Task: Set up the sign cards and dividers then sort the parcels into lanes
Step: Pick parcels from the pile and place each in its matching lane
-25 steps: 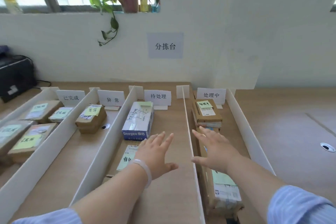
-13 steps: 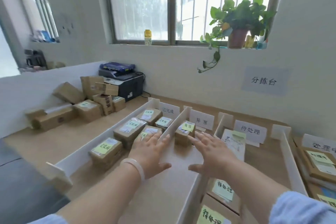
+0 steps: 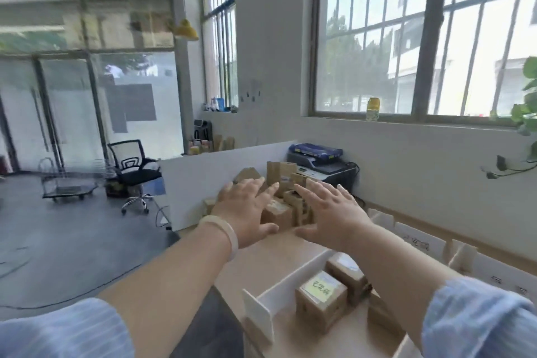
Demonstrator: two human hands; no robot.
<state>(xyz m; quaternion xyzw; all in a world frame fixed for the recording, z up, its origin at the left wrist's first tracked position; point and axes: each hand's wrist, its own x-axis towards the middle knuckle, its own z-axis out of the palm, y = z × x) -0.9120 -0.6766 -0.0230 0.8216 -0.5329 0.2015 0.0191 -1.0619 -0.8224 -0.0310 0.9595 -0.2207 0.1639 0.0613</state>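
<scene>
Parcels (image 3: 279,213) sit dead ahead of the person, at twelve o'clock. They are heaped at the far end of the table (image 3: 263,263), with a printer (image 3: 318,167) behind them at one o'clock. Both arms are stretched toward the heap. The left hand (image 3: 245,213) is at eleven o'clock and the right hand (image 3: 334,216) at one, palms down, fingers spread wide and straight, holding nothing. From where I stand I cannot tell whether either hand touches a box yet; they seem to hover just short of the heap.

The gap between the two thumbs frames one brown box, and that looks the likeliest next pick. It lies a shade nearer the left thumb, though either hand could reach it. The heap itself runs crosswise, from about ten o'clock to one.

The parcels are small plain cardboard cartons, jumbled together. Some stand on end, some are tipped over, and a few carry pale labels. They look light and rigid, though lifting one from the middle may shift its neighbours.

Nearer the person, at five o'clock, a white divider (image 3: 290,280) walls a lane. A sorted box (image 3: 321,299) with a yellow note sits in that lane. Cards (image 3: 418,243) stand at three o'clock.
</scene>
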